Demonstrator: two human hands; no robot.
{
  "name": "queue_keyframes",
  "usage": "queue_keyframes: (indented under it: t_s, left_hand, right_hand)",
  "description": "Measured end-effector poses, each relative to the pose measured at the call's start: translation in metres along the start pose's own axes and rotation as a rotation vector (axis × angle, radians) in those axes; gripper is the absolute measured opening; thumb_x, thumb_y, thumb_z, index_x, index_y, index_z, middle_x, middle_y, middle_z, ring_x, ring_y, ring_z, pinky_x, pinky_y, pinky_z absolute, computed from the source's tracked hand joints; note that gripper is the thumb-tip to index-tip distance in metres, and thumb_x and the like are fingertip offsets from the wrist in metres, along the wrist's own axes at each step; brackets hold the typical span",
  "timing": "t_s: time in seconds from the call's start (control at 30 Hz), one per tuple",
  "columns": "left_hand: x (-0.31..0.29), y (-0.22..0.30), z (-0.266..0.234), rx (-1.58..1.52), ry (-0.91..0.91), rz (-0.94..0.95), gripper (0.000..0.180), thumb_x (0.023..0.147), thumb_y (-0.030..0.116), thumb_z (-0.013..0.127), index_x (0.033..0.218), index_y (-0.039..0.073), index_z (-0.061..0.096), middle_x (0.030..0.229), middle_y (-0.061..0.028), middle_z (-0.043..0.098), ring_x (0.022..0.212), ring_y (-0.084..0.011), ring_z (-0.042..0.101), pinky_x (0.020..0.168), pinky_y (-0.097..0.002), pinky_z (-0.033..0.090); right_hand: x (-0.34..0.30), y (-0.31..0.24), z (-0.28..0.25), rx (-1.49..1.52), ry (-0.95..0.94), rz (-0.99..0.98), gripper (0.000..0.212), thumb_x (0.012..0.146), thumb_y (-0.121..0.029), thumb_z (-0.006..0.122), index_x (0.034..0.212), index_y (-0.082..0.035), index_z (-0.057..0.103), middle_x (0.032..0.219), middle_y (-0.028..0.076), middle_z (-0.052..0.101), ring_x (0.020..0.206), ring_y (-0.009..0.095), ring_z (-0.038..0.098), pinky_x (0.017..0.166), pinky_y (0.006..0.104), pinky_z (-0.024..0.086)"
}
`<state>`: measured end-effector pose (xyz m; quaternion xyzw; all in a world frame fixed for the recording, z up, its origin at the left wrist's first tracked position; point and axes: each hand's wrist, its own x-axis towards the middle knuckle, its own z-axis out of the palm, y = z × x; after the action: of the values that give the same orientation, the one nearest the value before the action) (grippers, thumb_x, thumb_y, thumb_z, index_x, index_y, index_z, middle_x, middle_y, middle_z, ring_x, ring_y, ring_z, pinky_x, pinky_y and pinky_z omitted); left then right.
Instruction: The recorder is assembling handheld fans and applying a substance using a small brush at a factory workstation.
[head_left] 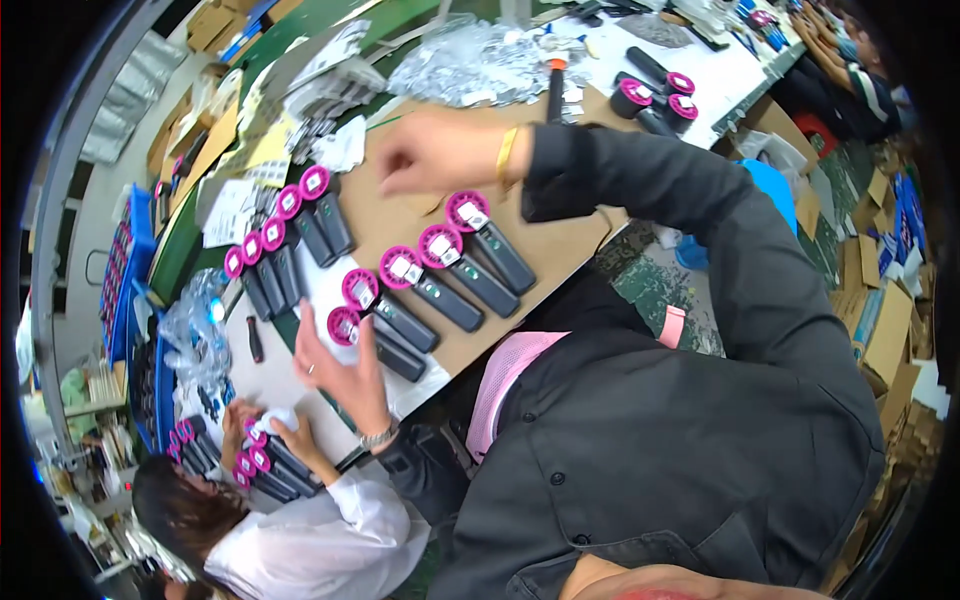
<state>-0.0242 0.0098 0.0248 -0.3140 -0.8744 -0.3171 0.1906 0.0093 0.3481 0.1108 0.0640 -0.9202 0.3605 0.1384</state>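
My left hand point(345, 368), with a watch at its wrist, has its fingers spread around the head of the nearest handheld fan point(390, 348); whether it touches cannot be told. That fan ends a row of several with black handles and round pink heads, such as this middle fan point(445, 303). White labels lie on their heads. Beyond the row, my right hand point(432, 155), with a yellow band at the wrist, is held above the brown board point(385, 240). Its fingers are curled in, and anything inside them is hidden. A second row of fans point(325, 222) lies left of it.
A co-worker in white point(315, 535) handles a white cloth point(278, 420) over more fans at lower left. A screwdriver point(255, 340) lies on the table. Clear plastic bags point(470, 60), label sheets point(240, 205) and an orange-topped black tool point(556, 90) lie farther back.
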Motion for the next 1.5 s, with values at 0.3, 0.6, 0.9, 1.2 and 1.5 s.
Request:
queue_keyframes:
  t_s: [0.3,0.6,0.9,1.2,1.5]
  left_hand:
    - [-0.012,-0.005,-0.012,0.011,0.119,-0.127,0.032,0.108,0.019,0.071,0.134,0.001,0.076,0.132,-0.0145,0.077,0.124,-0.0324,0.068,0.112,-0.0432,0.047]
    - [-0.021,-0.005,-0.008,0.045,0.092,-0.143,0.03,0.11,0.021,0.068,0.131,0.002,0.076,0.129,-0.0116,0.078,0.12,-0.0314,0.066,0.112,-0.0446,0.042]
    - [-0.028,-0.014,-0.002,0.124,0.073,-0.187,0.032,0.111,0.025,0.066,0.132,0.004,0.077,0.13,-0.0112,0.078,0.125,-0.031,0.066,0.113,-0.0464,0.044]
    - [-0.035,-0.024,-0.004,0.096,0.098,-0.196,0.031,0.109,0.022,0.069,0.133,0.004,0.077,0.131,-0.0124,0.078,0.125,-0.0324,0.066,0.113,-0.0462,0.045]
    - [-0.03,-0.015,0.01,-0.055,0.05,-0.203,0.065,0.094,0.026,0.085,0.152,0.007,0.061,0.146,-0.0123,0.068,0.138,-0.0308,0.056,0.124,-0.049,0.027]
  right_hand:
    - [-0.152,0.17,-0.123,-0.476,0.265,0.547,0.015,0.088,-0.019,0.077,0.088,-0.005,0.082,0.087,0.021,0.078,0.084,0.039,0.076,0.079,0.0459,0.061]
    - [-0.168,0.218,-0.085,-0.667,0.216,0.649,0.015,0.087,-0.012,0.077,0.098,-0.004,0.083,0.099,0.022,0.079,0.094,0.041,0.076,0.086,0.0487,0.06]
    - [-0.17,0.209,-0.087,-0.49,0.25,0.669,0.019,0.081,-0.012,0.085,0.097,-0.003,0.08,0.095,0.019,0.079,0.097,0.039,0.077,0.085,0.0482,0.061]
    - [-0.158,0.198,-0.089,-0.512,0.179,0.824,0.017,0.081,-0.014,0.085,0.093,-0.003,0.08,0.095,0.018,0.079,0.094,0.039,0.077,0.083,0.0467,0.061]
    - [-0.085,0.024,-0.087,0.015,0.084,0.204,0.012,0.102,-0.011,0.078,0.106,0.0,0.076,0.091,0.01,0.076,0.078,0.017,0.07,0.074,0.0318,0.058]
